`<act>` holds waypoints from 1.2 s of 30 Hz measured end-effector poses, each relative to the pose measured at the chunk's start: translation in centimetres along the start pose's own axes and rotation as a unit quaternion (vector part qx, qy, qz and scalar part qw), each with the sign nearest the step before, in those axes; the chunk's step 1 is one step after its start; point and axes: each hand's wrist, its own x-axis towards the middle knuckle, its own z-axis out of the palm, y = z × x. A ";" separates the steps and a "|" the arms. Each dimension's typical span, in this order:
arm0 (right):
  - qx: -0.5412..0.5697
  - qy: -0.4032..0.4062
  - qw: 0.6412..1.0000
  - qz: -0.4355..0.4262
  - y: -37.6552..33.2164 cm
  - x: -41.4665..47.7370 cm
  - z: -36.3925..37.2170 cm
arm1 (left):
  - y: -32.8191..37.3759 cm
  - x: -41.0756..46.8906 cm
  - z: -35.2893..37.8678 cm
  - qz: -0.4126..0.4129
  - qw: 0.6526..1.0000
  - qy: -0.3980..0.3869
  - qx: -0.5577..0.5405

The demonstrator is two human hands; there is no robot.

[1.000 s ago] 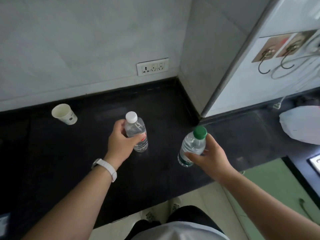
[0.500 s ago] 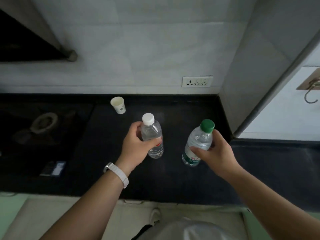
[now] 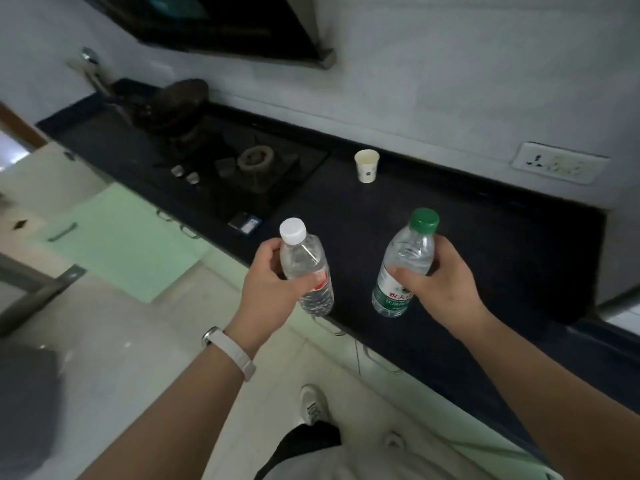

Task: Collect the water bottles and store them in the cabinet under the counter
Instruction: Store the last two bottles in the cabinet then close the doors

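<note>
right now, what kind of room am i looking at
Most likely a home kitchen. A gas hob is set into the dark worktop, a dark pan sits on its far burner, and a range hood hangs on the wall above.

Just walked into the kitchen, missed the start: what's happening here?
A person holds two water bottles at the black counter. The left hand grips the clear plastic bottle with the white cap; the right hand grips the clear plastic bottle with the green cap and green label. Neither is stored yet. A white paper cup stands on the counter.
</note>
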 end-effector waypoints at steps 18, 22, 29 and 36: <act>-0.077 -0.165 0.979 -0.089 -7.6 -8.7 25.5 | -11.5 -7.7 -26.1 -0.040 0.990 0.132 -0.035; -0.092 -0.181 0.974 -0.103 -8.9 -11.7 32.6 | -14.4 -8.5 -33.4 -0.044 0.987 0.150 -0.046; -0.119 -0.230 0.956 -0.134 -11.4 -16.5 45.4 | -19.6 -11.4 -45.4 -0.071 0.974 0.210 -0.048; -0.147 -0.310 0.927 -0.154 -13.6 -18.4 54.5 | -23.6 -13.3 -52.3 -0.100 0.948 0.291 -0.075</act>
